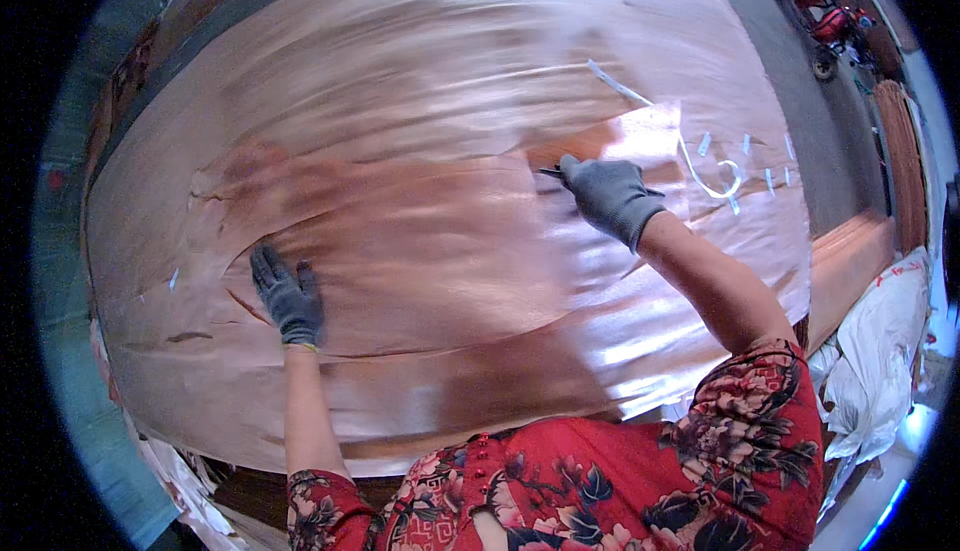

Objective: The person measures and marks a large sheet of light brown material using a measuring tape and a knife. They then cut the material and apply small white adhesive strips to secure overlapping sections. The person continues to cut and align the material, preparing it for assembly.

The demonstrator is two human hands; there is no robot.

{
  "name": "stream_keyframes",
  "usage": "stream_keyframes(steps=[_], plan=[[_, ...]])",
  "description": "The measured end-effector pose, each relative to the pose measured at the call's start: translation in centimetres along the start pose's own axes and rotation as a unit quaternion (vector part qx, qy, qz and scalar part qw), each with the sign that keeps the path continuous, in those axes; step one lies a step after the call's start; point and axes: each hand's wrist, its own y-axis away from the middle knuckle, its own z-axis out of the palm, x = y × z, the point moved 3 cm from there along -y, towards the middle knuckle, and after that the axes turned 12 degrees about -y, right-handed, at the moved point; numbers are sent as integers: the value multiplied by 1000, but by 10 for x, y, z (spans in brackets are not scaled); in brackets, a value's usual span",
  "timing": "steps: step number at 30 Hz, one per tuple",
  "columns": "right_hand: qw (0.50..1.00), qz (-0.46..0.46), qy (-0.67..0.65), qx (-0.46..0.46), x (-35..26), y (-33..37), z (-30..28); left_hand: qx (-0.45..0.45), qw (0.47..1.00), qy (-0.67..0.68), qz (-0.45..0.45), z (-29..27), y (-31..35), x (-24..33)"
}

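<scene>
A wide, thin, brownish-pink sheet (400,221), much like wood veneer, spreads in front of me with ripples, creases and a few slits. My left hand (288,296), in a grey glove, rests flat on it with fingers stretched, beside a curved slit. In a matching glove, my right hand (610,196) is closed round a small dark tool (549,172); only its narrow end shows, so its exact kind is hidden. That hand is over the edge of a smaller, shinier piece of sheet (650,131) lying on the large one.
A curled white strip (700,176) lies right of my right hand, near several short pale tape pieces (746,145). White crumpled plastic (880,341) hangs at the right, by stacked brown boards (850,261). Red wheeled equipment (830,21) stands at the far right.
</scene>
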Motion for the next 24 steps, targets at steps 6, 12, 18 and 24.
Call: stream_keyframes(steps=[6,12,18,24], plan=[[995,89,-34,23,32,49,9,2,1000,6,-10,1,0,-1],[977,204,-55,-13,54,104,14,21,1000,-9,9,-5,-2,2],[960,271,-69,-17,62,150,22,41,998,-38,15,2,-2,1],[944,320,-76,-22,71,186,33,48,997,-52,15,3,-4,1]])
